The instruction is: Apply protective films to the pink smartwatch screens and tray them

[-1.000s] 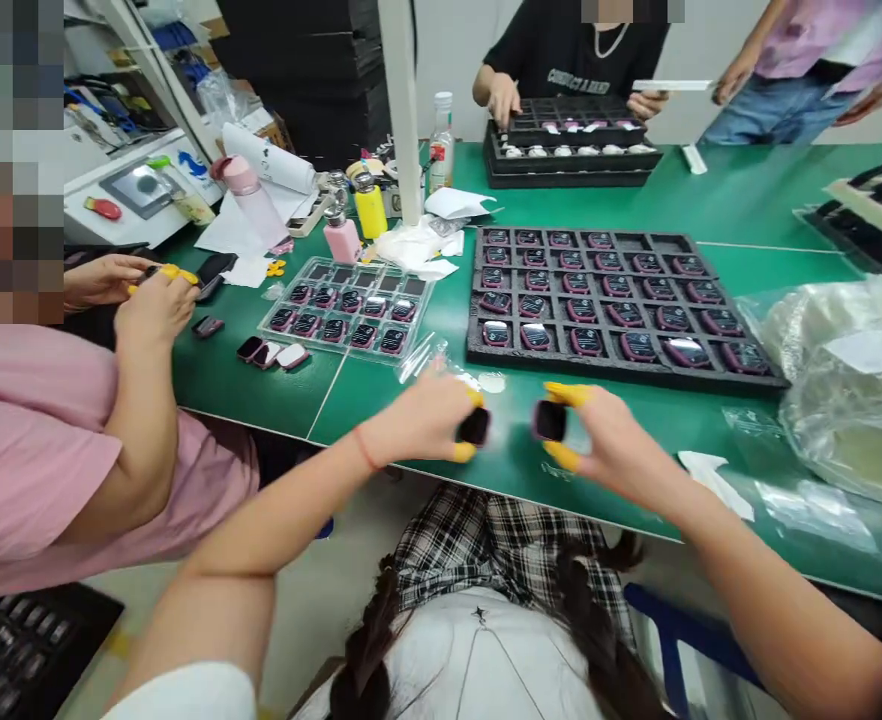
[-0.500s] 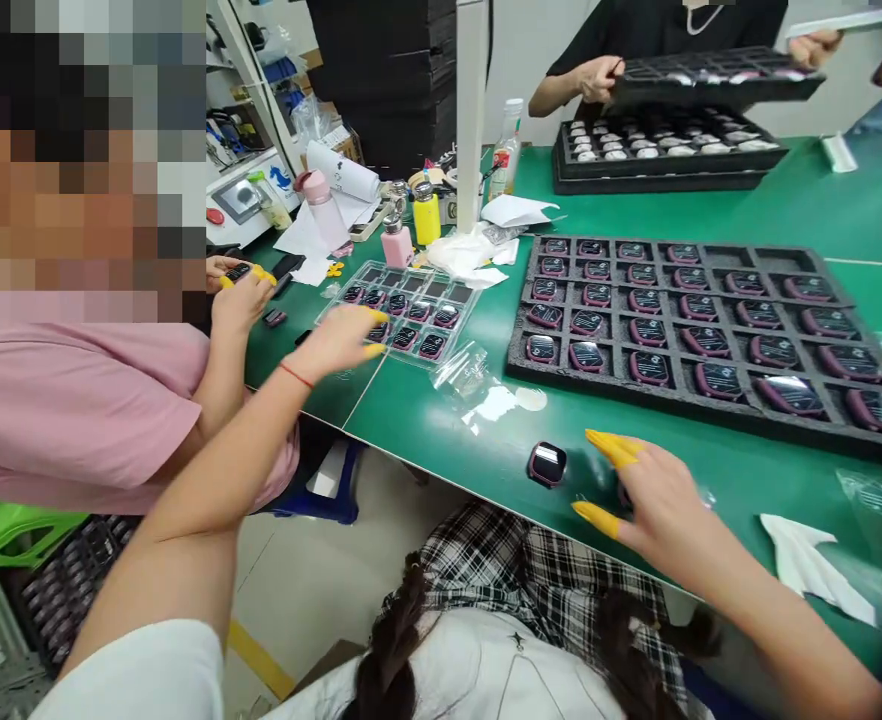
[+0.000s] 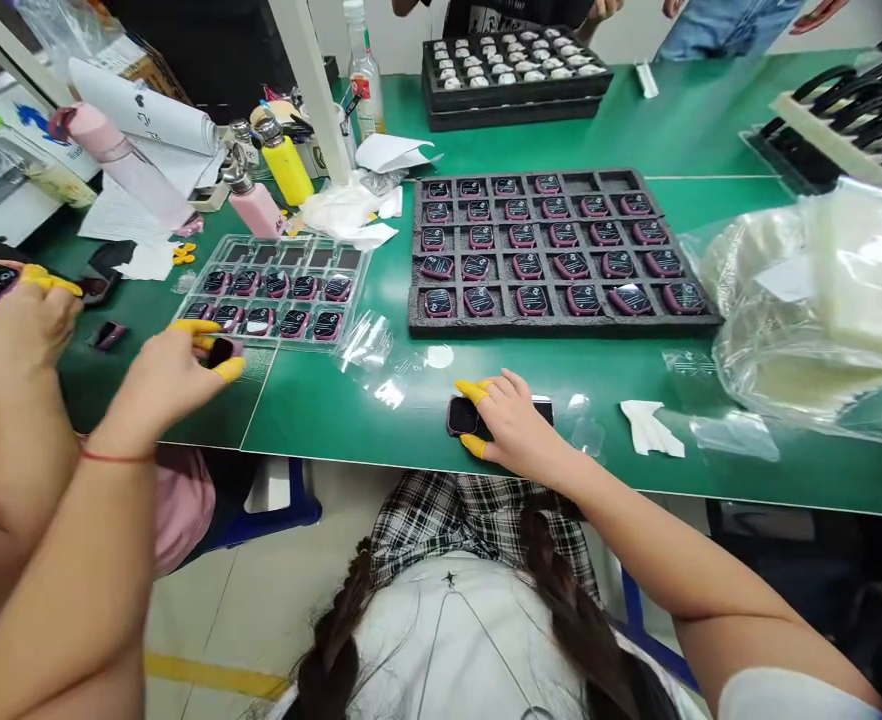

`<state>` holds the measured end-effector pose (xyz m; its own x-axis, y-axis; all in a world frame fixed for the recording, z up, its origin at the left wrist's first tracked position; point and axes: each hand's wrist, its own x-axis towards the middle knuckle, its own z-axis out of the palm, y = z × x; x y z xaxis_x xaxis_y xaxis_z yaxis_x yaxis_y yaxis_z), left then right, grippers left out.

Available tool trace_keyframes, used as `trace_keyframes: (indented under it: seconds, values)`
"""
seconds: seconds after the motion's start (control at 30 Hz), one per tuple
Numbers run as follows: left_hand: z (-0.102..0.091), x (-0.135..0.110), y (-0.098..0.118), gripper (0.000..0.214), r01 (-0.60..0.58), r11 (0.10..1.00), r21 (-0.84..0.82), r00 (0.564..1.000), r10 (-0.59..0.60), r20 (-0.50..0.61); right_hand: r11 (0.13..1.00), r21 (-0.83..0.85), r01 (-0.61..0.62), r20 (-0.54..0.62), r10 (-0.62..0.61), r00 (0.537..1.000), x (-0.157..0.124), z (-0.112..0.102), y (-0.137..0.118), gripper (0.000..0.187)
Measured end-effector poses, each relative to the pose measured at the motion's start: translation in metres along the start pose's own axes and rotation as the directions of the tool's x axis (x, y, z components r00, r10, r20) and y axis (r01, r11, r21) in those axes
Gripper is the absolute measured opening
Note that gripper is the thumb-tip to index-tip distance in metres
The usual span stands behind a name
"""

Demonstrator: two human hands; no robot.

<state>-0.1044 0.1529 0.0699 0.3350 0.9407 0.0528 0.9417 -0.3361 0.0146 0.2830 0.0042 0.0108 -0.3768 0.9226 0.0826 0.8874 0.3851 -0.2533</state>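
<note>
Yellow finger cots cover some fingertips of both hands. My left hand [image 3: 162, 385] holds a dark smartwatch body [image 3: 222, 353] between thumb and fingers, just at the near left edge of a clear plastic tray [image 3: 291, 342]. Two rows of that tray hold watch bodies; its far row shows dark slots. Near the table's front edge, my right hand [image 3: 512, 428] has thumb and finger on either side of another watch body [image 3: 463, 415], which lies screen up. A flat dark object [image 3: 543, 409] is partly hidden under this hand.
A black foam tray [image 3: 561, 328] of watch bodies lies ahead. To the right are a white cloth [image 3: 652, 428] and bulky plastic bags [image 3: 853, 310]. A co-worker's hands [image 3: 17, 315] hold a watch at far left. Bottles [image 3: 285, 165] and papers stand behind the clear tray.
The view has swung right. My left hand has come off the clear tray's middle to its near left with a watch body. My right hand has closed around the watch body on the table.
</note>
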Motion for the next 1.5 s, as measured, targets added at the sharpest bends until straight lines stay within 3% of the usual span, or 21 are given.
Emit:
trace_keyframes:
  seconds: [0.07,0.2,0.27,0.33,0.4,0.47,0.53,0.63,0.73,0.8,0.87,1.1,1.23,1.37,1.43,1.5]
  values:
    - [0.001,-0.016,0.060,0.042,0.025,0.996,-0.086,0.999,-0.027,-0.022,1.000,0.003,0.007,-0.017,-0.007,1.000,-0.002,0.000,0.004,0.051]
    - [0.023,-0.035,0.187,0.025,-0.119,0.963,-0.242,0.986,0.144,0.088,1.000,-0.007,0.010,-0.057,-0.010,0.998,-0.013,0.004,0.018,0.050]
    - [0.036,-0.037,0.229,0.022,-0.121,0.963,-0.242,0.980,0.154,0.123,0.999,-0.016,0.036,-0.084,-0.037,0.996,-0.019,0.008,0.025,0.047]
    - [0.043,-0.038,0.250,0.022,-0.099,0.972,-0.213,0.980,0.133,0.151,0.997,-0.029,0.067,-0.112,-0.070,0.991,-0.025,0.012,0.031,0.046]
    - [0.042,-0.037,0.244,0.031,-0.064,0.984,-0.166,0.982,0.092,0.167,0.995,-0.042,0.091,-0.130,-0.096,0.987,-0.030,0.015,0.037,0.049]
    - [0.030,-0.034,0.212,0.040,-0.004,0.996,-0.094,0.988,0.019,0.154,0.992,-0.047,0.120,-0.147,-0.126,0.981,-0.034,0.018,0.045,0.057]
    - [0.009,-0.031,0.155,0.038,0.078,0.997,0.004,0.991,-0.078,0.107,0.990,-0.037,0.138,-0.193,-0.142,0.971,-0.036,0.019,0.054,0.064]
    - [-0.024,-0.022,0.051,0.033,0.149,0.974,0.169,0.985,-0.162,0.063,0.995,-0.017,0.101,-0.310,-0.101,0.945,-0.038,0.018,0.065,0.065]
    - [-0.036,-0.011,-0.032,0.036,0.068,0.961,0.269,0.977,-0.118,0.178,0.999,0.005,0.049,-0.390,-0.043,0.920,-0.037,0.016,0.070,0.063]
    - [-0.031,-0.006,-0.063,0.036,-0.020,0.953,0.303,0.960,-0.067,0.273,1.000,0.019,0.024,-0.412,-0.014,0.911,-0.036,0.016,0.070,0.065]
    - [-0.024,-0.002,-0.078,0.036,-0.093,0.940,0.327,0.936,-0.030,0.350,1.000,0.030,0.000,-0.417,0.013,0.909,-0.035,0.017,0.069,0.068]
    - [-0.013,0.018,-0.094,0.044,-0.166,0.915,0.369,0.888,-0.024,0.458,0.999,0.040,-0.027,-0.421,0.042,0.906,-0.033,0.020,0.069,0.069]
    - [-0.021,0.025,-0.083,0.037,-0.160,0.916,0.367,0.889,-0.028,0.457,1.000,0.001,-0.022,-0.425,0.020,0.905,-0.034,0.021,0.072,0.065]
    - [-0.040,0.022,-0.038,0.032,-0.186,0.922,0.339,0.906,0.027,0.423,0.997,-0.061,0.049,-0.484,-0.072,0.872,-0.035,0.018,0.066,0.047]
    - [-0.045,0.018,-0.001,0.029,-0.238,0.929,0.282,0.907,0.109,0.406,0.993,-0.093,0.074,-0.483,-0.110,0.869,-0.033,0.016,0.060,0.040]
    - [-0.042,0.012,0.044,0.019,-0.350,0.920,0.175,0.874,0.254,0.414,0.988,-0.117,0.097,-0.460,-0.141,0.877,-0.031,0.014,0.052,0.038]
